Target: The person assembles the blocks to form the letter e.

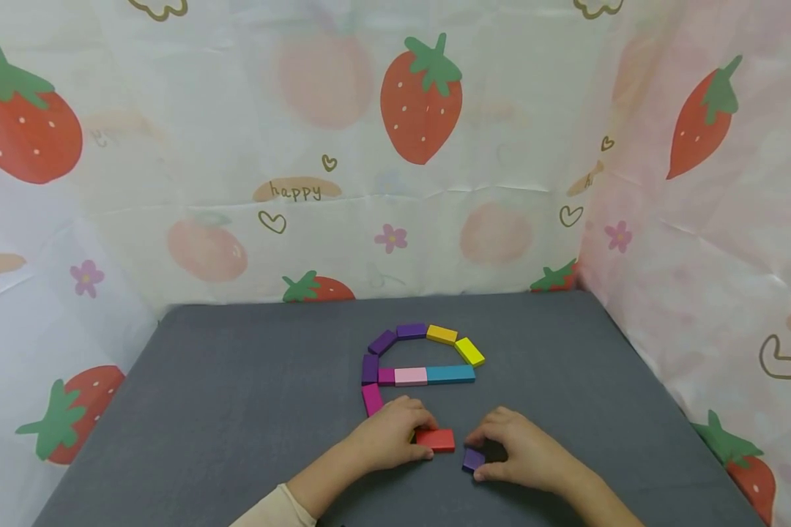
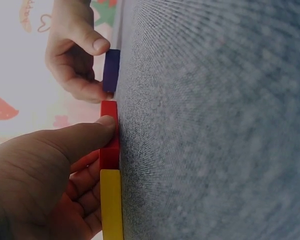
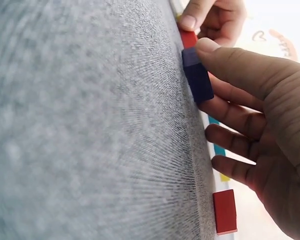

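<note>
With thumb and fingers, my left hand [image 1: 395, 433] holds a red block [image 1: 437, 440] flat on the cloth-covered table. In the left wrist view, a yellow block [image 2: 111, 202] lies end to end with the red pieces [image 2: 109, 137]; from the head, the left hand mostly covers it. A short purple block [image 1: 473, 460] is pinched between thumb and fingers of my right hand [image 1: 521, 450], just right of the red block. Behind the hands, a magenta block [image 1: 372, 400] leads up to a curve of purple blocks [image 1: 370, 369] and yellow blocks [image 1: 469, 352].
Across the curve runs a straight row: a small magenta block [image 1: 386, 377], a pink block [image 1: 411, 376] and a long blue block [image 1: 451, 375]. Another red block [image 3: 225, 211] shows low in the right wrist view. Strawberry-print cloth [image 1: 422, 241] walls the grey table [image 1: 237, 410] at back and sides.
</note>
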{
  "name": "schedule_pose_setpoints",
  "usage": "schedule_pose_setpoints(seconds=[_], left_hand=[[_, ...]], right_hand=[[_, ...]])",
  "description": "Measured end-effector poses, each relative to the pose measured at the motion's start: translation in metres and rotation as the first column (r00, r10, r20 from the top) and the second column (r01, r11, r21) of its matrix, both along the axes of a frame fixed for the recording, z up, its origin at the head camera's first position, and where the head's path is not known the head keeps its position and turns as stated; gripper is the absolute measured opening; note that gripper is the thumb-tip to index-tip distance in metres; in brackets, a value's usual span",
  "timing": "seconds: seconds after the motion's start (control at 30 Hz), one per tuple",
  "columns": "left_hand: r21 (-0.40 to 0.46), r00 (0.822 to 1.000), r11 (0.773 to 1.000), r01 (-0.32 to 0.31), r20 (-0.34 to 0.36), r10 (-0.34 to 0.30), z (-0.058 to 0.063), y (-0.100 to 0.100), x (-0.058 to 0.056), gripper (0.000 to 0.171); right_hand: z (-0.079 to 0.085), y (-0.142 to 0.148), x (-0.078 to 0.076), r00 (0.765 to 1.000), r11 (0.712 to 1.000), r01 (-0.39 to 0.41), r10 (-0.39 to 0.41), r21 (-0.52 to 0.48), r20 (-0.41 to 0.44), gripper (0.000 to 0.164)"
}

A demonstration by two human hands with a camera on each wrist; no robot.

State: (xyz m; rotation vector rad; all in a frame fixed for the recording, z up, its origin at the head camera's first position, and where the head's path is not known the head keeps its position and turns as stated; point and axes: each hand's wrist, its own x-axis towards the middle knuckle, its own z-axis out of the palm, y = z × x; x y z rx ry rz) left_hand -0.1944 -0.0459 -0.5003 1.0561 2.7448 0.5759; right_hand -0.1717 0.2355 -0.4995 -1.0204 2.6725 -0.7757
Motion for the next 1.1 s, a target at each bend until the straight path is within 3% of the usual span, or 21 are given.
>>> schedule_pose_setpoints(seconds=[0.57,0.83,1.1], left_hand=[[0.001,0.999,1.000,-0.019,0.035,0.019,0.000,0.001,-0.001,0.031],[-0.007,0.997,0.999,-0.031,0.065,0.032,0.000,0.001,-0.002,0.032],[0.002,0.999,1.000,-0.025,0.047,0.025,-0.001,0.001,-0.002,0.030]], right_hand=[[0.000,0.000,0.000,1.000,1.000,0.005,-0.005,0.012,0.027,0.026],[0.007,-0.001,-0.008,1.000,0.999,0.001,-0.002,0.044,0.031,0.026],[0.010,-0.005,-0.018,1.000,0.999,-0.010,0.010,0.032,-0.007,0.026]])
